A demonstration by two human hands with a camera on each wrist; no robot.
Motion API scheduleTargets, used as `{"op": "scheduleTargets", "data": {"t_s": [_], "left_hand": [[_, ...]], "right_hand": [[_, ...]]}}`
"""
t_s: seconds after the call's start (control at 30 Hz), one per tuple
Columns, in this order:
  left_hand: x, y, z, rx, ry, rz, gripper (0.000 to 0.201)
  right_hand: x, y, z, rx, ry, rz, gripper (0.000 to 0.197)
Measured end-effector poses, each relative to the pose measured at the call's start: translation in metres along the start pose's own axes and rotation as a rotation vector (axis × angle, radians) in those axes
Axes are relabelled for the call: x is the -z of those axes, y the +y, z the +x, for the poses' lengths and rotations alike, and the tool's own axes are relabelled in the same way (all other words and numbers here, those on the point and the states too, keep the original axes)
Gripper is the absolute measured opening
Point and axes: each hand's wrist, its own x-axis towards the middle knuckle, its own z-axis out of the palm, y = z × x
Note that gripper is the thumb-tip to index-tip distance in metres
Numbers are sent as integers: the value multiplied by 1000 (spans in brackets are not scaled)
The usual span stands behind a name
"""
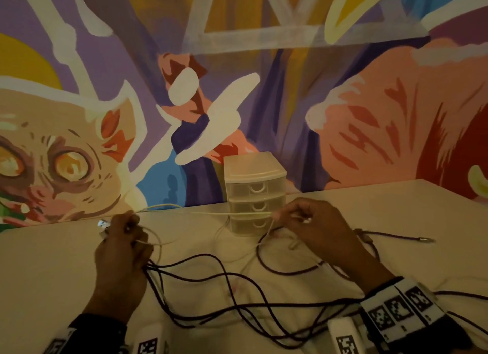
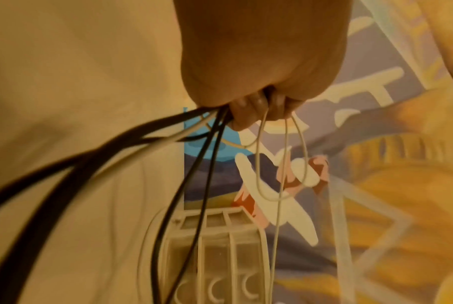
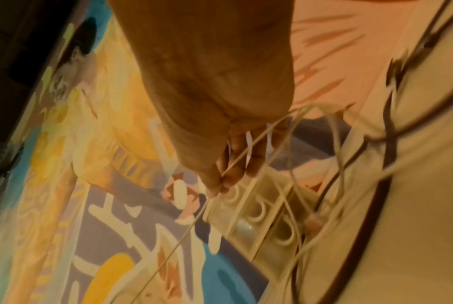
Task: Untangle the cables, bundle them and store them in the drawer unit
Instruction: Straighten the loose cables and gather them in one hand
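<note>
The left hand (image 1: pixel 120 250), at about 8 o'clock in the head view, is fisted around a gathered bunch of strands — loops of the white cable (image 2: pixel 280 164) together with several runs of the dark cable (image 1: pixel 211 279). The right hand (image 1: pixel 314 229), near 4 o'clock, pinches the white cable between thumb and fingertips, a stretch of it running level between the two hands. The dark cable sprawls in tangled loops across the table (image 1: pixel 47 269) toward 6 o'clock. The drawer unit (image 1: pixel 254 192) stands at center, just beyond the hands, its three drawers closed.
</note>
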Motion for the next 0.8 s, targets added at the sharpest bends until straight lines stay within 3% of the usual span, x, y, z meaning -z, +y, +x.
{"op": "scheduleTargets", "data": {"t_s": [0.1,0.17,0.3,0.4,0.47,0.57,0.63,0.7,0.8], "left_hand": [[2,-8,1,1,-16,62,19],[-6,-15,-7,5,-115,189,24],[-29,-20,-37,-22,-366,566,35],[-41,-21,-53,-119,-530,733,21],[-42,-19,-55,-165,-608,797,23],[-40,-17,-53,-166,-698,861,37],[-39,-17,-54,-165,-716,874,44],[-38,-17,-54,-178,-656,787,33],[-32,-14,-41,-104,-466,415,28]], "right_hand": [[16,8,9,-28,233,-12,4],[13,4,8,-46,277,44,6],[-15,-16,-9,-5,-75,167,5],[-27,-25,-19,31,-274,222,8],[-28,-29,-22,37,-323,258,10],[-27,-30,-21,10,-260,287,14],[-28,-28,-19,-5,-223,287,15],[-29,-26,-17,-5,-228,299,18],[-22,-18,-14,2,-235,123,22]]}}
